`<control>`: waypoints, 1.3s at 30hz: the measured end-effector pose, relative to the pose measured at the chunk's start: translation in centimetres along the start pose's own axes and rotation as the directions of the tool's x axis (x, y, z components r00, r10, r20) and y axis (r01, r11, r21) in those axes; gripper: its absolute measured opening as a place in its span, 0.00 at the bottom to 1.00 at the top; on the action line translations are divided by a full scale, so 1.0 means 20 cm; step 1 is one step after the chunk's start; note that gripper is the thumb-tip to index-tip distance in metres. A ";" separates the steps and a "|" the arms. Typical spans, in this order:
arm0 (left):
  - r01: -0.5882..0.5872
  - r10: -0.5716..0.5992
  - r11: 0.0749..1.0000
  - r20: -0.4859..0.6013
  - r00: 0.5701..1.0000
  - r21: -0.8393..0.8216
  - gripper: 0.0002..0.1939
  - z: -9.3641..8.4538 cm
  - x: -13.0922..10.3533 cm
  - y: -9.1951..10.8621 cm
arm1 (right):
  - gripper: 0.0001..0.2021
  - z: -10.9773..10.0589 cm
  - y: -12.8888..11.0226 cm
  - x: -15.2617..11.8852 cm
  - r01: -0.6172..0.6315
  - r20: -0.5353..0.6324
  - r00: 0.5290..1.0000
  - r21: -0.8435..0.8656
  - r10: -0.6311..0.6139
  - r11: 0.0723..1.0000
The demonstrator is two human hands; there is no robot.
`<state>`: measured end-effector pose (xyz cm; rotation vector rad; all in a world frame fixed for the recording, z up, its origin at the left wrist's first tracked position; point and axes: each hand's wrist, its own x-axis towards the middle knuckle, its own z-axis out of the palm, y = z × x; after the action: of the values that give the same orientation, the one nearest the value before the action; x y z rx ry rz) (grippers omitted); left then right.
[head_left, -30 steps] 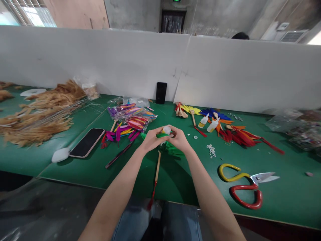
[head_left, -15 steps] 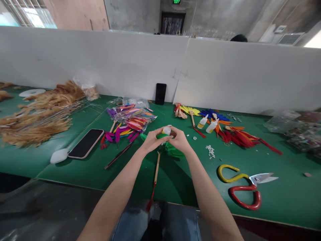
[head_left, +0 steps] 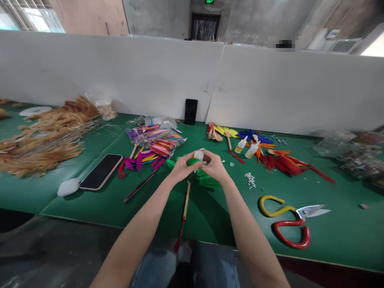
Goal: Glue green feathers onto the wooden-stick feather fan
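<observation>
Both hands meet over the middle of the green table [head_left: 90, 198]. Left hand [head_left: 181, 168] and right hand [head_left: 214, 167] are curled inward, fingers pinching a small white glue bottle [head_left: 198, 155] and a green feather fan [head_left: 201, 178] between them; which fingers hold which cannot be told. The fan's wooden handle [head_left: 186, 200] runs toward the near edge, ending in a red tassel [head_left: 178, 239].

Judgement: gluing at the fan's head. Best done with the nozzle close, a light squeeze, and the handle kept flat so feathers don't shift.

Left: phone [head_left: 100, 171], bag of coloured feathers [head_left: 157, 141]. Right: scissors [head_left: 292, 222], two more glue bottles [head_left: 246, 147], white beads [head_left: 251, 179].
</observation>
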<state>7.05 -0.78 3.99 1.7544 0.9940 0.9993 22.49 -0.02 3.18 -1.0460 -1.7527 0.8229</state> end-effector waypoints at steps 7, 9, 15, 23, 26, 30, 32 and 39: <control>0.021 -0.019 0.999 0.046 0.999 -0.044 0.29 0.00 0.01 0.00 | 0.12 0.00 0.01 0.00 0.002 -0.003 1.000 0.001 -0.002 1.000; 0.025 -0.023 0.999 0.050 0.999 -0.042 0.30 0.00 0.01 0.00 | 0.11 0.00 0.02 0.00 0.001 0.001 1.000 0.013 -0.001 1.000; 0.009 -0.009 1.000 0.031 0.999 0.019 0.28 -0.02 0.01 -0.01 | 0.13 0.02 0.02 0.00 -0.007 0.012 1.000 0.056 0.006 0.998; 0.020 -0.032 0.992 0.094 0.995 0.121 0.27 -0.10 0.00 0.00 | 0.14 0.08 0.04 0.00 -0.003 0.022 1.000 0.097 0.001 0.995; 0.002 -0.014 0.992 0.093 0.996 0.123 0.26 -0.11 0.00 -0.01 | 0.15 0.09 0.04 0.00 0.004 0.028 1.000 0.104 -0.007 0.995; -0.007 -0.003 0.993 0.080 0.997 0.117 0.25 -0.10 0.00 -0.02 | 0.16 0.09 0.04 0.00 0.001 0.032 0.999 0.103 -0.004 0.995; -0.016 0.006 0.993 0.086 0.996 0.114 0.25 -0.10 0.00 -0.02 | 0.16 0.09 0.04 0.00 -0.006 0.032 0.999 0.100 0.002 0.995; -0.013 0.004 0.994 0.085 0.996 0.109 0.27 -0.10 0.00 -0.04 | 0.17 0.09 0.06 0.00 -0.035 0.050 0.998 0.097 0.030 0.995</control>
<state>5.17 0.13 3.78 1.8768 1.0046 0.8819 21.22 0.34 1.42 -0.9992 -1.7219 0.9520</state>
